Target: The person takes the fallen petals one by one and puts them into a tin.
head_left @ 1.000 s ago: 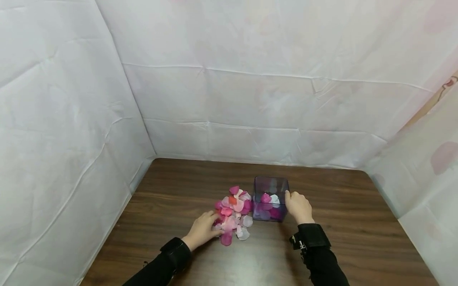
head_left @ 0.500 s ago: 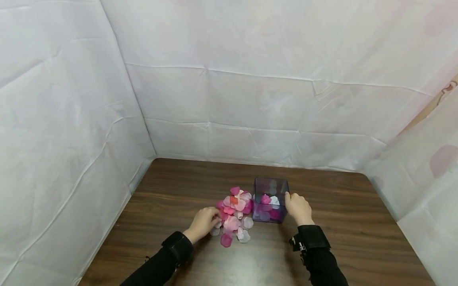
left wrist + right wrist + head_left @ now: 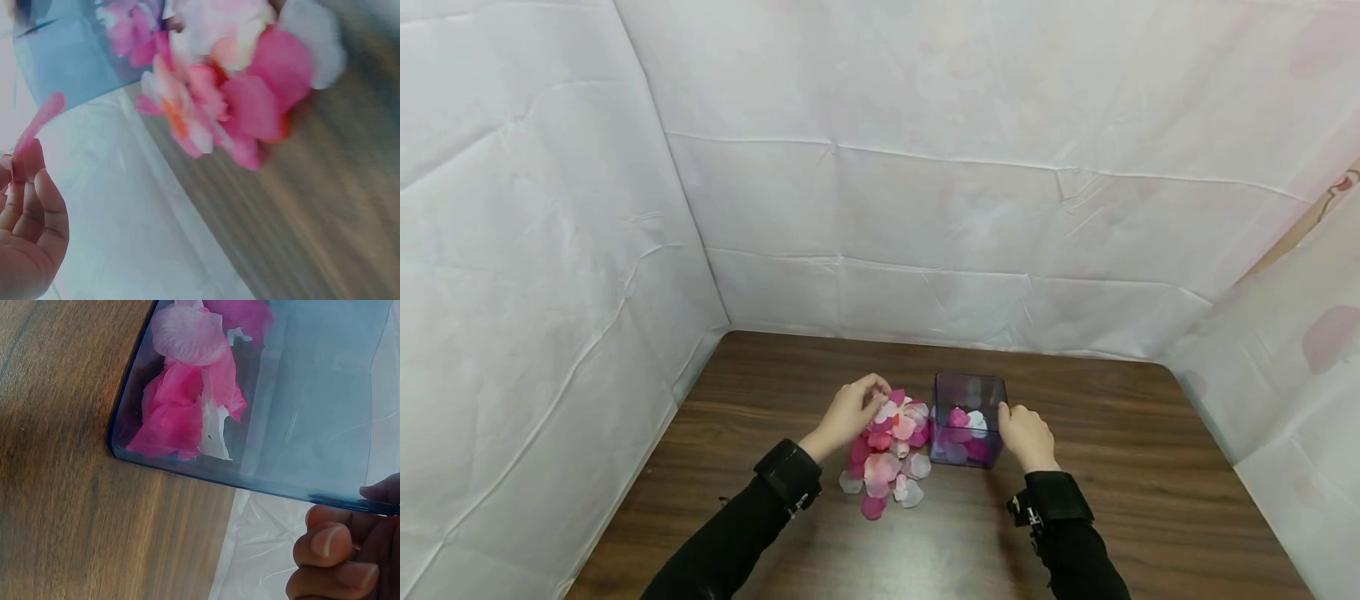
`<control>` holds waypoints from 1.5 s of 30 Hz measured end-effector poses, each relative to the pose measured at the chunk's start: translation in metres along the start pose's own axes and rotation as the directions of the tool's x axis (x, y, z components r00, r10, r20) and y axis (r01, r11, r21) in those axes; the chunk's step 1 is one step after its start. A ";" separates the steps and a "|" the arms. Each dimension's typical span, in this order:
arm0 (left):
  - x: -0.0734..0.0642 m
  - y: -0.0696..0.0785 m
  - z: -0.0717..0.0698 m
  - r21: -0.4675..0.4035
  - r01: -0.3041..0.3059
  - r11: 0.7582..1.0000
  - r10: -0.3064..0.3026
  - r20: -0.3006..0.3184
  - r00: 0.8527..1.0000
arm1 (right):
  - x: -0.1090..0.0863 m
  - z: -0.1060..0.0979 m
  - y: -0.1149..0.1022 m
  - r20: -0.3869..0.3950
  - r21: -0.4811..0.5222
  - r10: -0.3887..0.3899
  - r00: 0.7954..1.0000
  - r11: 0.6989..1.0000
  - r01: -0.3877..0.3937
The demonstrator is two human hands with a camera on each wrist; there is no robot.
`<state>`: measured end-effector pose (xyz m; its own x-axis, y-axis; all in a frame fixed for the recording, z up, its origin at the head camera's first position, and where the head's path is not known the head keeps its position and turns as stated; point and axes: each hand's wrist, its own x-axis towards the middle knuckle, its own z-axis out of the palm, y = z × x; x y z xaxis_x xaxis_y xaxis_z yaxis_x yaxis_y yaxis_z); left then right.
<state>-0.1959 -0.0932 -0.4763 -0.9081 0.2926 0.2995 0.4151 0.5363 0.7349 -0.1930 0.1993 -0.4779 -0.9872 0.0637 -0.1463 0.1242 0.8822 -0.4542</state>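
Note:
My left hand [image 3: 848, 414] is at the far left of a heap of fabric flower petals [image 3: 882, 475] in pink, white and orange. In the left wrist view its thumb and fingers pinch a pink petal [image 3: 45, 117], raised clear of the heap. A see-through purple box [image 3: 967, 396] stands just right of the heap, with pink and white petals [image 3: 181, 406] lying on its bottom. My right hand [image 3: 1027, 435] grips the right wall of this box, thumb inside the rim and fingers curled outside.
A brown wooden table [image 3: 1135, 475] bears everything. White cloth sheets [image 3: 925, 208] hang behind it and on both sides. Loose petals, such as a white petal [image 3: 910, 492], lie at the heap's near edge.
My left hand has gone from the heap's left side up to its far end and now pinches a pink petal. The right hand and the box have stayed in place.

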 end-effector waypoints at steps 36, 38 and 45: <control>0.018 -0.009 0.033 0.131 0.040 0.991 -0.045 0.037 0.998 | 0.003 0.001 0.001 0.009 0.011 -0.014 1.000 1.000 0.013; 0.017 -0.009 0.035 0.138 0.043 0.989 -0.049 0.035 0.998 | 0.002 0.001 0.001 0.013 0.010 -0.010 1.000 1.000 0.010; 0.013 -0.013 0.045 0.116 0.052 0.992 -0.056 0.031 0.998 | 0.002 0.000 0.001 0.012 0.009 -0.005 1.000 1.000 0.005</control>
<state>-0.2109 -0.0609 -0.5093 -0.9277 0.2865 0.2394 0.3712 0.6388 0.6739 -0.1953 0.1999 -0.4785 -0.9865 0.0540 -0.1543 0.1205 0.8781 -0.4630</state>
